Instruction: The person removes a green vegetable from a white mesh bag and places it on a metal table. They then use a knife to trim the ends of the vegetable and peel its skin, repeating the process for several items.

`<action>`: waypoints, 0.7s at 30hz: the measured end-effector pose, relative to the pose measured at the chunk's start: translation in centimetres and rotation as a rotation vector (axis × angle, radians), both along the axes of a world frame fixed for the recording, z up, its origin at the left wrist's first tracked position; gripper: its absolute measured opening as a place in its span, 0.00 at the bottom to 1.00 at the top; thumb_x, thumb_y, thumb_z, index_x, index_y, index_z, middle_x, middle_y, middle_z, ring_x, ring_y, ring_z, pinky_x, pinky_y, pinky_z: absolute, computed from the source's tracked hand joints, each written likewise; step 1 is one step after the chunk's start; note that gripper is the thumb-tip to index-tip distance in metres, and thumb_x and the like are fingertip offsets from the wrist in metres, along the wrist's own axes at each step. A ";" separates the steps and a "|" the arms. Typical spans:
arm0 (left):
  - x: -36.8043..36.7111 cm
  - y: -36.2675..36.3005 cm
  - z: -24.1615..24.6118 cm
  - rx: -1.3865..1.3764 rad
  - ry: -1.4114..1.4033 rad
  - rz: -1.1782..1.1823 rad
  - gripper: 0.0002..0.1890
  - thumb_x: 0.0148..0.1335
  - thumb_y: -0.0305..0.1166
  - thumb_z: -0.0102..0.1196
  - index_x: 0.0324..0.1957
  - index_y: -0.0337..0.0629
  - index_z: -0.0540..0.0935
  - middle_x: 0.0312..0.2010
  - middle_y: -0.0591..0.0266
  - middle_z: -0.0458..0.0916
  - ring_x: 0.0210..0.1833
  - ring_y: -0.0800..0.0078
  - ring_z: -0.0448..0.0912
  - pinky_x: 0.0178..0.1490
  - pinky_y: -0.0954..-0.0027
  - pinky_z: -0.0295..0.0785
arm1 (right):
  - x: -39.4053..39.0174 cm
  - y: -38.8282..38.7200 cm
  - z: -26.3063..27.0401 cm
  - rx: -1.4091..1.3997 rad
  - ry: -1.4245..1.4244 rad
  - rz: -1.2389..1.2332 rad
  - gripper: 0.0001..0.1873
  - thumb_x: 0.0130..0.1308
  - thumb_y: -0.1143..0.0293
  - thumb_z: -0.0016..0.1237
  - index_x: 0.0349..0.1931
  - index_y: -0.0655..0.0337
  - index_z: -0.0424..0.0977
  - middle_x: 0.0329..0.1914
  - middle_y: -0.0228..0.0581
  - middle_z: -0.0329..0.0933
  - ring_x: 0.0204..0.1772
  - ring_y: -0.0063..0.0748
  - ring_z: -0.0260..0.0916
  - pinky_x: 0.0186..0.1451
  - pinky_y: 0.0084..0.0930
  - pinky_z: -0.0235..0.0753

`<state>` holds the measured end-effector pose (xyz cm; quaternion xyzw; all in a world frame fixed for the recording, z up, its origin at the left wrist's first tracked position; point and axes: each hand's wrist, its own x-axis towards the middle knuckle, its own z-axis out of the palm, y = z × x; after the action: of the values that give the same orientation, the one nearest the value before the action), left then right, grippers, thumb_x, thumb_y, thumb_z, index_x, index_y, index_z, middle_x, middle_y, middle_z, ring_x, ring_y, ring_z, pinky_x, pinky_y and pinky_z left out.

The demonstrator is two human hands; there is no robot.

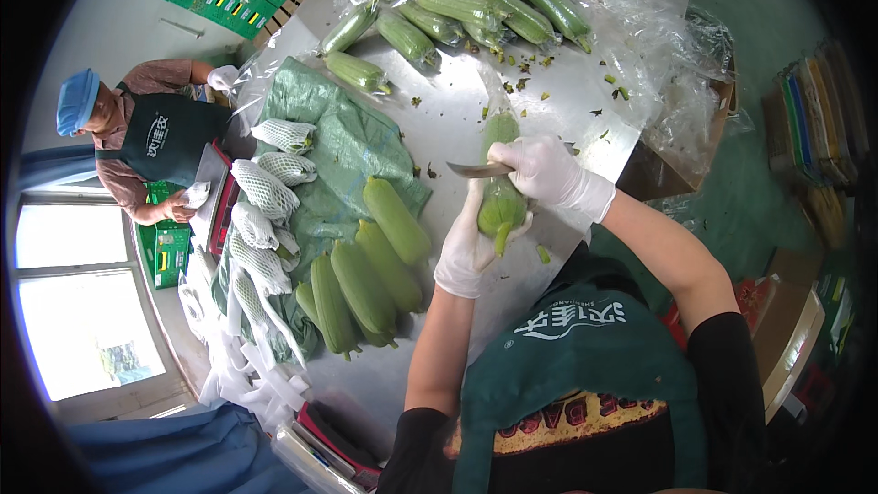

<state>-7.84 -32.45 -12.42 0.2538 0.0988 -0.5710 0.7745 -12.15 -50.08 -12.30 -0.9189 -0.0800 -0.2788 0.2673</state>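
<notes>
My left hand [468,240], in a white glove, holds a green squash [503,209] from below, its stem end toward me. My right hand [542,168], also gloved, grips a small curved knife [473,170] whose blade points left across the squash. The far part of the squash lies in a clear plastic bag [495,86]. Left of my hands, several unbagged green squashes [363,288] lie side by side, partly on a green woven sheet [336,144]. Squashes in clear film [456,7] are heaped at the far side of the metal table [453,110].
Squashes in white foam nets [264,189] lie at the left, near a scale [218,199]. A co-worker [158,130] stands beyond it. Loose clear bags [638,41] cover the table's right side, above a cardboard box [669,168]. Trimmings [525,72] are scattered about. White foam nets [254,377] hang near left.
</notes>
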 end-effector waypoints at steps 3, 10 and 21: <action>-0.5 0.5 -0.1 -0.018 -0.143 -0.017 0.28 0.69 0.41 0.47 0.67 0.46 0.59 0.57 0.56 0.72 0.53 0.58 0.76 0.54 0.57 0.74 | 0.0 -0.4 -0.1 -0.061 0.052 -0.004 0.07 0.56 0.71 0.49 0.35 0.51 0.68 0.17 0.35 0.70 0.24 0.37 0.75 0.25 0.34 0.72; 0.5 0.0 3.7 0.056 -0.475 -0.175 0.38 0.59 0.32 0.57 0.69 0.41 0.55 0.56 0.51 0.71 0.51 0.58 0.78 0.50 0.62 0.76 | 2.8 -4.5 0.5 -0.256 0.022 -0.047 0.04 0.59 0.68 0.47 0.35 0.51 0.70 0.18 0.35 0.73 0.23 0.38 0.76 0.24 0.34 0.72; -1.8 6.0 4.4 0.219 -0.777 -0.224 0.53 0.42 0.25 0.67 0.71 0.36 0.52 0.61 0.57 0.68 0.62 0.67 0.68 0.64 0.65 0.65 | 4.8 -21.7 2.8 -0.351 0.216 -0.917 0.10 0.69 0.65 0.35 0.40 0.55 0.71 0.29 0.49 0.80 0.32 0.51 0.79 0.32 0.47 0.75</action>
<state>-9.61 -26.42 -8.01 0.5404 -0.1686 -0.4995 0.6557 -7.35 -71.76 -9.49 -0.9142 0.3146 -0.2531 -0.0344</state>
